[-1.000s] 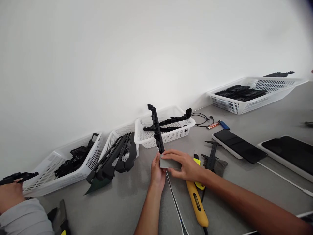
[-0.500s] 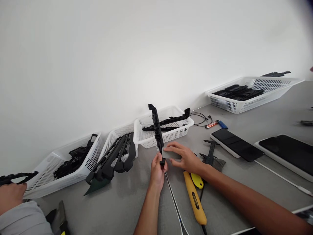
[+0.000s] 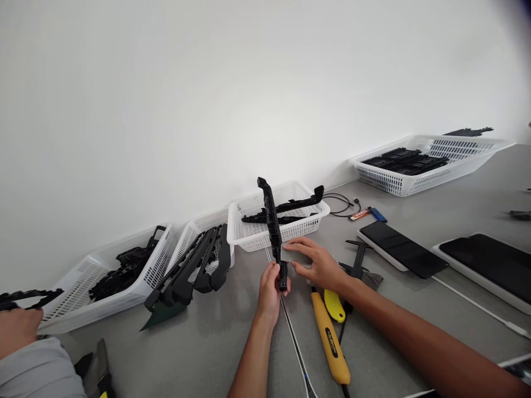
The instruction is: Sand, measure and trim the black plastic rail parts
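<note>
My left hand [image 3: 270, 290] is closed around the lower end of a long black plastic strip [image 3: 271, 218], which points up and away from me and has a bent far tip. My right hand [image 3: 317, 264] pinches a flat grey piece [image 3: 296, 255] between thumb and fingers; its left edge meets the side of the strip near the lower end. Whether this piece is sandpaper or a blade, I cannot tell. Behind the strip stands a white basket [image 3: 249, 243] with similar black strips in it. A yellow-handled tool [image 3: 331, 338] lies below my right hand.
Calipers [image 3: 357, 262], a yellow cutter [image 3: 334, 305] and two phone-like devices [image 3: 402, 249] lie on the right. White baskets of black parts [image 3: 145, 276] line the left, another basket [image 3: 402, 188] stands far right. At far left another person's hand [image 3: 19, 329] holds a black part.
The black strip has tilted slightly, its lower end shifting right and toward me. Both my hands have moved a little the same way, with the grey piece still at the strip's side.
</note>
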Demonstrator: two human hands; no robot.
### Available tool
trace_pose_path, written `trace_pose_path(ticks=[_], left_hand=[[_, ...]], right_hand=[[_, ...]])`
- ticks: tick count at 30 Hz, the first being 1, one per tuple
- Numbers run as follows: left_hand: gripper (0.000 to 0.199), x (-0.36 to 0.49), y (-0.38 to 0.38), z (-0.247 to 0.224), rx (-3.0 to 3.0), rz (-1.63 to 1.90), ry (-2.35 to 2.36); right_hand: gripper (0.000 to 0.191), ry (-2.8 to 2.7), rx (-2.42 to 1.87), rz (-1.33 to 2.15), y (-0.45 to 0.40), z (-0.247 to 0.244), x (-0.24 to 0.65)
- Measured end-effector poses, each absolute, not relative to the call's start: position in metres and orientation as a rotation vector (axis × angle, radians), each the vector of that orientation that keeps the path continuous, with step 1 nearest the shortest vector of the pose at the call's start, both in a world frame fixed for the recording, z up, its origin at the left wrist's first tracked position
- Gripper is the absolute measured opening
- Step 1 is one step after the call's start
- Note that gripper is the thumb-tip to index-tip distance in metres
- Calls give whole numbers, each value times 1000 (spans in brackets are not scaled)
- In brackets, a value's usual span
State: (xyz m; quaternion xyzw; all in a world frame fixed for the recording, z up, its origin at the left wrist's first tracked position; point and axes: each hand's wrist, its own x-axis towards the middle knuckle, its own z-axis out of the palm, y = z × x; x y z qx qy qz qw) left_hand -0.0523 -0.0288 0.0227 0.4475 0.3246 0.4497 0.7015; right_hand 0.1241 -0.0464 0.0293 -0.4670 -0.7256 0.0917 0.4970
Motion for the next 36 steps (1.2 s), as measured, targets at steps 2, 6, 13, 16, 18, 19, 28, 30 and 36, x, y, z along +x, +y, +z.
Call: trace_pose_path(ticks=[2, 6, 13, 16, 18, 19, 28, 30, 36], left_hand=[[35, -51, -29, 22, 998, 987, 729], [33, -51, -30, 23, 1004, 968, 711], [36, -51, -32, 16, 1089, 838, 664], [39, -50, -30, 12, 1081, 930, 707], [41, -50, -29, 10, 1070, 996, 733], [41, -50, -28, 10, 1070, 1014, 741], [47, -48, -28, 6, 1111, 908, 781], [46, -49, -28, 7, 1125, 914, 786], [48, -49, -28, 7, 1165, 869, 823]], right_hand=[[41, -1745, -1135, 230, -47, 29, 123], [42, -1783, -1123, 236, -48, 28, 120], [37, -1660, -1242, 213, -43, 24, 127], [37, -1702, -1221, 234, -45, 23, 122], [38, -1757, -1192, 261, -47, 22, 117], [37, -1772, -1181, 269, -47, 22, 116], [35, -1679, -1214, 311, -45, 20, 121], [35, -1686, -1207, 313, -46, 20, 118], [33, -1642, -1228, 362, -48, 23, 114]])
